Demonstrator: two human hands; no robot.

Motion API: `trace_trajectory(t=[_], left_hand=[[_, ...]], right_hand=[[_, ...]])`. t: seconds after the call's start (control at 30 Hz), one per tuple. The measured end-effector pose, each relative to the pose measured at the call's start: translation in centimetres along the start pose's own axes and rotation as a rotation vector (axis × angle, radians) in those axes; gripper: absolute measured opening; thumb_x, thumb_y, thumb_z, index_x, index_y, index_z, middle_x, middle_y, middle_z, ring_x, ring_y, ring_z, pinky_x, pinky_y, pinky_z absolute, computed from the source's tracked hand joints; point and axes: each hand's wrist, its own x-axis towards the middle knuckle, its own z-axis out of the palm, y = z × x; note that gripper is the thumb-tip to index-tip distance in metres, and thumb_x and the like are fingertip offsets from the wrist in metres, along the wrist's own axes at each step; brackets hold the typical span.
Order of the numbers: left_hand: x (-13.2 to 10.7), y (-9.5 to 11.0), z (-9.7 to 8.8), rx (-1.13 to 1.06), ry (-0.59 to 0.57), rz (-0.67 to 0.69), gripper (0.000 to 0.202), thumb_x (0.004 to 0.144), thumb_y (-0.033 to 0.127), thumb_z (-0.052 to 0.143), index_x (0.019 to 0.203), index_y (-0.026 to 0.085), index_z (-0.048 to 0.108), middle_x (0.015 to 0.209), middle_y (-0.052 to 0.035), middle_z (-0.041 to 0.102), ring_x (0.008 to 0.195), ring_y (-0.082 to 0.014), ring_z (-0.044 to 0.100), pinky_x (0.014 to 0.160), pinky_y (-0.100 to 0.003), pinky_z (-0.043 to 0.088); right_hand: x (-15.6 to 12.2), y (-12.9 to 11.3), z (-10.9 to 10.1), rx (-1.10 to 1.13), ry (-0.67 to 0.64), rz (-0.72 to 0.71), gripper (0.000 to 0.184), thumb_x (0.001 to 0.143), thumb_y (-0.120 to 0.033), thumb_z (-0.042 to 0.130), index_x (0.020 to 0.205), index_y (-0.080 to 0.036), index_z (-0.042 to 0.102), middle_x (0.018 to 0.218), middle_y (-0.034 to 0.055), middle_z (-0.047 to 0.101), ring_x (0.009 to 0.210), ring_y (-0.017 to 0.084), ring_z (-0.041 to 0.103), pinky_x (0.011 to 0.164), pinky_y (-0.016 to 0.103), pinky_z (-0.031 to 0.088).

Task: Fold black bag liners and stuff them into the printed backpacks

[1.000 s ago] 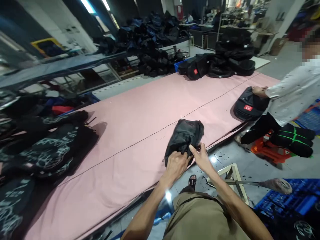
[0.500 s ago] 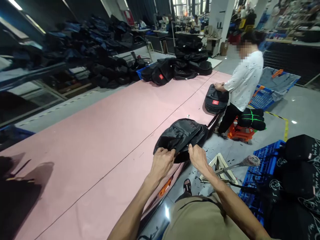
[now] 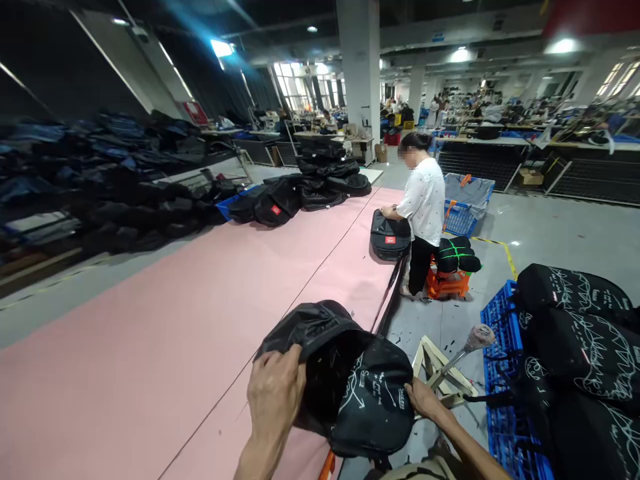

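A black backpack [image 3: 373, 393] with white scribbled lettering on its front panel lies spread at the edge of the pink-covered table [image 3: 200, 347]. Its dark inside shows between my hands. My left hand [image 3: 277, 383] is closed on the shiny black rim at the left. The edge of the printed panel at the right is pinched by my right hand [image 3: 423, 399]. The bag's underside is hidden from me.
A co-worker [image 3: 425, 193] in a white top handles a black bag [image 3: 390, 237] with a red label at the table's far right edge. Black bags [image 3: 320, 177] are piled at the far end. Right of me are a stool frame [image 3: 445, 380] and a blue crate [image 3: 505, 373] beside stacked printed bags [image 3: 575, 333].
My hands have moved apart, and the backpack has opened wide with its printed panel turned into sight on the right. My view has swung up and to the right.
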Motion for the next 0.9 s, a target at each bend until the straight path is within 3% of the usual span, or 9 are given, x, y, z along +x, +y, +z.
trace_trajectory(t=[0.07,0.13,0.2,0.27,0.37,0.47,0.63,0.77,0.9], left_hand=[[-0.7,1.5,0.5,-0.05,0.032,0.124,0.015,0.096,0.022,0.057,0.088,0.03,0.066,0.064,-0.0013,0.057,0.067,-0.0277,0.058,0.101,-0.052,0.053],[-1.1,2.6,0.7,-0.088,0.057,0.249,0.017,0.096,0.015,0.057,0.096,0.03,0.066,0.066,0.0014,0.06,0.064,-0.0243,0.058,0.104,-0.051,0.053],[-1.4,3.6,0.7,-0.114,0.07,0.345,0.023,0.096,0.009,0.056,0.1,0.03,0.063,0.067,0.0029,0.061,0.062,-0.0227,0.057,0.104,-0.051,0.053],[-1.4,4.6,0.9,-0.139,0.075,0.425,0.025,0.097,0.007,0.054,0.101,0.03,0.06,0.066,0.0034,0.061,0.062,-0.0226,0.058,0.104,-0.053,0.053],[-1.3,5.7,1.0,-0.167,0.031,0.527,0.028,0.098,0.003,0.051,0.103,0.029,0.059,0.07,0.0026,0.066,0.067,-0.0226,0.061,0.106,-0.053,0.052],[-1.1,6.2,1.1,-0.19,-0.019,0.598,0.03,0.096,-0.001,0.051,0.103,0.027,0.059,0.078,0.0017,0.072,0.07,-0.0212,0.062,0.109,-0.051,0.051],[-1.3,6.2,1.1,-0.221,-0.032,0.609,0.031,0.092,-0.003,0.054,0.101,0.025,0.062,0.081,0.001,0.074,0.073,-0.021,0.064,0.111,-0.052,0.051],[-2.6,5.4,1.5,-0.298,-0.022,0.564,0.032,0.094,0.004,0.059,0.117,0.025,0.067,0.086,-0.0011,0.075,0.083,-0.0232,0.071,0.114,-0.052,0.052],[-4.9,3.2,3.4,-0.282,-0.047,0.532,0.059,0.089,0.003,0.059,0.144,0.024,0.068,0.123,-0.0098,0.082,0.119,-0.0287,0.075,0.12,-0.052,0.05]], right_hand=[[0.0,-0.6,-1.0,-0.05,0.115,-0.031,0.051,0.094,-0.021,0.054,0.141,-0.014,0.073,0.131,0.0265,0.079,0.124,0.041,0.077,0.104,0.054,0.061],[0.1,-2.1,-3.5,-0.077,0.279,-0.142,0.074,0.096,-0.021,0.053,0.169,-0.012,0.047,0.162,0.0309,0.059,0.15,0.044,0.06,0.12,0.063,0.053],[-0.2,-4.6,-6.6,-0.064,0.38,-0.307,0.086,0.103,-0.028,0.053,0.182,-0.019,0.018,0.178,0.0255,0.04,0.164,0.04,0.044,0.129,0.063,0.046],[-0.8,-7.8,-9.6,-0.057,0.388,-0.48,0.098,0.105,-0.038,0.06,0.183,-0.028,0.002,0.186,0.0183,0.027,0.171,0.035,0.031,0.134,0.06,0.043],[-1.7,-12.0,-12.2,-0.146,0.353,-0.723,0.105,0.101,-0.038,0.071,0.183,-0.029,0.007,0.189,0.0177,0.018,0.175,0.036,0.02,0.139,0.06,0.033],[-2.3,-13.7,-12.0,-0.246,0.273,-0.876,0.101,0.094,-0.026,0.075,0.181,-0.028,0.025,0.187,0.0185,0.022,0.174,0.039,0.019,0.14,0.064,0.028],[-3.1,-12.4,-9.2,-0.204,0.393,-0.922,0.071,0.103,-0.025,0.061,0.173,-0.022,0.046,0.173,0.0195,0.051,0.166,0.034,0.041,0.134,0.062,0.044],[-3.6,-11.3,-7.6,-0.15,0.54,-0.946,0.064,0.107,-0.024,0.052,0.171,-0.024,0.049,0.16,0.0156,0.066,0.154,0.031,0.057,0.128,0.058,0.054],[-4.4,-10.0,-6.9,-0.099,0.635,-0.87,0.064,0.109,-0.022,0.048,0.173,-0.028,0.046,0.156,0.013,0.07,0.151,0.029,0.062,0.127,0.057,0.056]])
